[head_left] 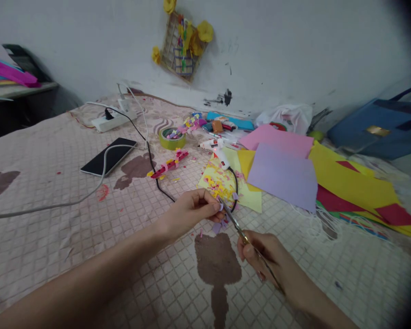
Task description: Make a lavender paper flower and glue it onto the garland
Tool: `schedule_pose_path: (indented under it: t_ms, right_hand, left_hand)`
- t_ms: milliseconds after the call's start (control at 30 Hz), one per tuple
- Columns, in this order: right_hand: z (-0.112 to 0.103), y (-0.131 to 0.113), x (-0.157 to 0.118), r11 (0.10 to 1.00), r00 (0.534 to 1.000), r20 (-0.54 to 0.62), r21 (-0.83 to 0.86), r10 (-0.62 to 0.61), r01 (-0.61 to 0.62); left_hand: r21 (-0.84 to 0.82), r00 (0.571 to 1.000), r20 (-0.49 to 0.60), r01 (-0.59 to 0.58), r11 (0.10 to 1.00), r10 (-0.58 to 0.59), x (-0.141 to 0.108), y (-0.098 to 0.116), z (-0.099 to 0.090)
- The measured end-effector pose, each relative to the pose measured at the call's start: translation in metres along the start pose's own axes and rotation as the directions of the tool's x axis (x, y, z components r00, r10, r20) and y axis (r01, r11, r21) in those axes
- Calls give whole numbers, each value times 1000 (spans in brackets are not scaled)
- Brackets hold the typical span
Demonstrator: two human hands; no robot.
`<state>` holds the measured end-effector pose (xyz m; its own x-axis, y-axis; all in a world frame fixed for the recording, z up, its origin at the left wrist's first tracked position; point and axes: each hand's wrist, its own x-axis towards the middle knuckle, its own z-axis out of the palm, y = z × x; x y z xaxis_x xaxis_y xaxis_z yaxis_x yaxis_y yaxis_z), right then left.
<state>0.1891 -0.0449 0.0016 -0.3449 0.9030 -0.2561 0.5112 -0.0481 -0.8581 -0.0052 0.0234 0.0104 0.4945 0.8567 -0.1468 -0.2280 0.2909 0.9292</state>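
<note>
My left hand (198, 208) pinches a small lilac paper piece (221, 207) between thumb and fingertips. In my right hand (265, 256) is a pair of metal scissors (238, 225), seen nearly edge-on, with the blade tips at the lilac piece. Whether the blades touch the paper is hard to make out. Just beyond my fingers lies a pale yellow sheet (251, 199), strewn with yellow and pink paper scraps (219, 183). A few lilac scraps (217, 227) lie on the cloth below my left fingertips.
A white glue gun (222, 157) with a black cord lies beyond the scraps. Coloured paper sheets (284, 176) spread to the right. Leftward are a decorated red stick (170, 165), a tape roll (172, 138), a phone (108, 156) and a power strip (114, 119) with cables.
</note>
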Motion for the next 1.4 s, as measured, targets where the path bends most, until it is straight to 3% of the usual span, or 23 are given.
schedule_pose_path:
  t_ms: [467, 1000, 1400]
  right_hand:
    - [-3, 1, -1, 998, 1000, -4, -54, -22, 21]
    - [-4, 4, -1, 996, 1000, -9, -86, 9, -10]
    - [-4, 8, 0, 996, 1000, -17, -82, 21, -22]
  left_hand:
    - [59, 1000, 29, 8, 998, -10, 1, 1, -2]
    - [-7, 994, 74, 82, 997, -82, 2, -2, -4]
    - [-41, 993, 38, 116, 992, -115, 3, -3, -7]
